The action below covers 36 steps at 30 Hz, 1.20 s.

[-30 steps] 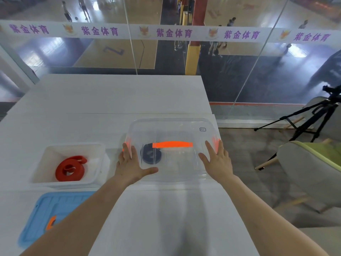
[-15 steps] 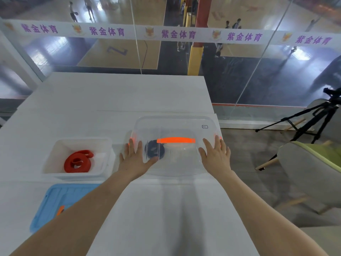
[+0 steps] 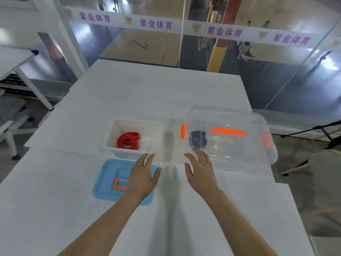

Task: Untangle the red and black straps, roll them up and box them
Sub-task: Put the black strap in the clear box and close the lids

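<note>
A rolled red strap [image 3: 128, 141] lies inside an open white box [image 3: 158, 127] left of centre. A rolled black strap [image 3: 198, 139] shows through a clear lidded box [image 3: 230, 156] with orange latches on the right. My left hand [image 3: 143, 177] hovers open over a blue lid [image 3: 107, 180] that lies flat in front of the white box. My right hand [image 3: 200, 169] is open, fingers spread, just off the clear box's near left corner. Neither hand holds anything.
The white table [image 3: 147, 93] ends at the right just past the clear box, which overhangs that edge. A tripod [image 3: 313, 128] and a chair [image 3: 330, 163] stand on the floor to the right. A glass wall runs behind the table.
Both hands have come off the clear box's lid and drawn back toward me and to the left. My view has swung left, so the boxes sit further right.
</note>
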Each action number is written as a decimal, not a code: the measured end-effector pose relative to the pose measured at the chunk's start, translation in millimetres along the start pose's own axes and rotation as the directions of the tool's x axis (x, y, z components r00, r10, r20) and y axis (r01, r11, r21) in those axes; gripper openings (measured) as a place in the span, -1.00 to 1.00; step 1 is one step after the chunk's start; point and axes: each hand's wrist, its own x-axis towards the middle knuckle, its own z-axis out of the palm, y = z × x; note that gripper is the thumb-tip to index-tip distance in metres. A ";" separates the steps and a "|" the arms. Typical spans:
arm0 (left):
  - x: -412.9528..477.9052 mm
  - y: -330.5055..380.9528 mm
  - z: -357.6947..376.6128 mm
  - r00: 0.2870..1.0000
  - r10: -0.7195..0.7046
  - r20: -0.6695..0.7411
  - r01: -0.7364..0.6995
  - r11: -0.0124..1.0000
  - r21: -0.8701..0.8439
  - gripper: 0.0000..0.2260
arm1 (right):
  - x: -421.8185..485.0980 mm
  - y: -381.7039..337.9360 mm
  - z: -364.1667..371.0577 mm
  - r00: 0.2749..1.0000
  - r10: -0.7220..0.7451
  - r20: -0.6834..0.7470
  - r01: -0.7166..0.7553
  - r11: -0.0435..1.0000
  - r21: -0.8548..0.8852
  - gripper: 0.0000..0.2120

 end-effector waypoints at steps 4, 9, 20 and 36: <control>-8.9 -85.8 -30.4 0.998 -0.036 0.059 0.029 0.993 0.112 -0.42 | -15.6 -78.8 54.0 0.993 0.049 0.105 -0.048 0.999 -0.017 -0.64; -15.4 -184.6 -50.6 0.984 -0.106 0.140 0.078 0.978 0.193 -0.44 | -27.0 -147.9 116.9 0.960 0.107 0.260 -0.093 0.993 -0.068 -0.58; 28.9 -272.0 -39.6 0.899 -0.234 0.371 0.243 0.970 0.023 -0.37 | -23.5 -138.1 183.4 0.761 0.376 0.529 -0.303 0.926 -0.224 -0.47; -6.2 -265.7 -46.3 0.903 -0.270 0.334 0.383 0.857 -0.345 -0.35 | -56.2 -151.1 186.6 0.831 0.395 0.392 -0.430 0.903 0.000 -0.47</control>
